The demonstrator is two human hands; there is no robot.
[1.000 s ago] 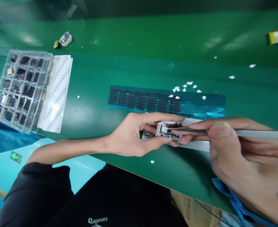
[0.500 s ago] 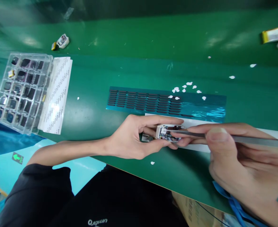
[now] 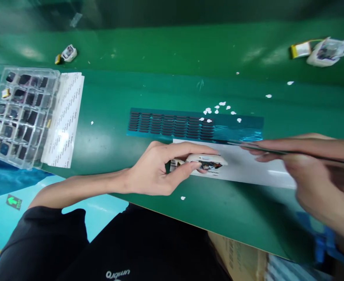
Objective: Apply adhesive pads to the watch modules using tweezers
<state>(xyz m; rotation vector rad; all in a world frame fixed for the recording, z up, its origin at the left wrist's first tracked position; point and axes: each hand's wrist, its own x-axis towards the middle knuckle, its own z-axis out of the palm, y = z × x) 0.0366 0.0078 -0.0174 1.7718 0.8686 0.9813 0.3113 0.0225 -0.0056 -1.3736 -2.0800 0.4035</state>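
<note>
My left hand [image 3: 167, 168] pinches a small white device housing [image 3: 208, 159] between thumb and fingers. Its open side, with circuit parts inside, faces toward my body. My right hand [image 3: 309, 164] grips long thin metal tweezers [image 3: 277, 151], blurred by motion. The tweezer tips lie right of the housing and apart from it, close to the lower edge of a blue film sheet [image 3: 163, 137]. Rows of dark strips sit on that film. Under the housing runs a white paper strip [image 3: 256, 168].
A clear compartment box [image 3: 28, 158] of small parts stands at left, with printed white paper sheets [image 3: 69, 113] beside it. White round stickers [image 3: 217, 107] dot the green table. Another opened housing [image 3: 325, 58] with a yellow-edged battery [image 3: 302, 50] lies far right; a similar housing [image 3: 68, 53] lies far left.
My right hand has drawn the tweezers out of the housing and away to the right. My left hand has turned the housing so its open side faces me. The view has shifted right.
</note>
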